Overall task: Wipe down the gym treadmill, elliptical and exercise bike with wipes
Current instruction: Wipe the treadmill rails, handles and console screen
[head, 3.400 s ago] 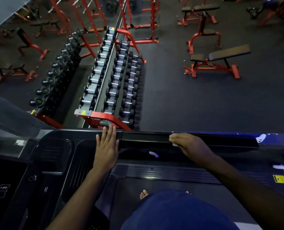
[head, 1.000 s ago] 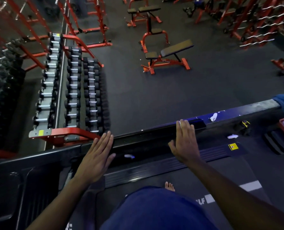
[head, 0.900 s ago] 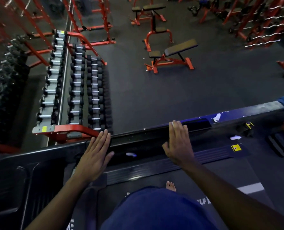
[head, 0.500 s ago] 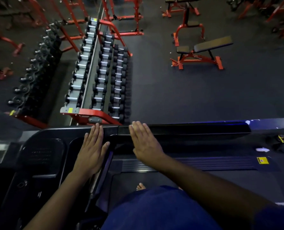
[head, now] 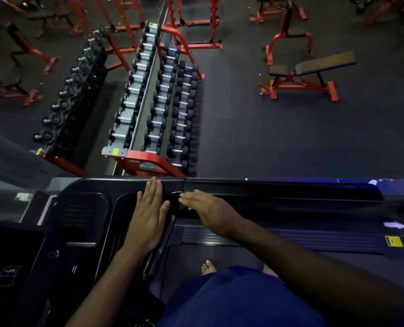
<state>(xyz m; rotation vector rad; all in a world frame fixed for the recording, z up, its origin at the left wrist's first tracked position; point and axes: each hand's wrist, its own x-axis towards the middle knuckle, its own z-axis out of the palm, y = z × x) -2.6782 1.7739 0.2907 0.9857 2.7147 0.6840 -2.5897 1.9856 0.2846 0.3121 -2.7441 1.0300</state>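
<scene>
I stand on a black treadmill [head: 279, 187] and look down over its front rail. My left hand [head: 149, 218] lies flat on the black cover at the rail's left end, fingers straight and pointing forward. My right hand [head: 210, 211] presses flat on the rail just to its right, with its straight fingers pointing left and almost touching the left thumb. No wipe shows; anything under the right palm is hidden. The ribbed side strip [head: 314, 239] and dark belt [head: 219, 253] lie below my arms.
Beyond the rail stand a red dumbbell rack [head: 163, 109] with several dumbbells, a mirror to its left, and red benches [head: 309, 74] on dark floor. A yellow label [head: 394, 241] marks the strip at right. My bare foot [head: 208, 267] is on the belt.
My right hand has slid left along the rail from its far right part until it is next to my left hand. The left hand has stayed flat in place.
</scene>
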